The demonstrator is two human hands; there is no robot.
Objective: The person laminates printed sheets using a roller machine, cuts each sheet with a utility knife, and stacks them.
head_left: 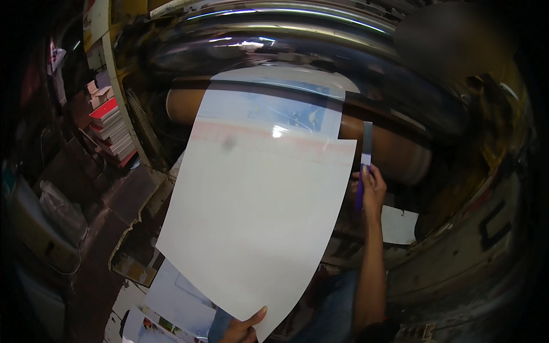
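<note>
2 hands work at a printing press: the left hand (243, 328) pinches the lower edge of a large white sheet (257, 223), its grip clenched on that corner. That sheet curves upward, its top edge lying against the brown cylinder (394, 151). At the sheet's right edge, the right hand (372, 188) grips a slim blue-handled tool (363, 171), held upright against the cylinder. Stacked boxes (111, 128) sit far left.
</note>
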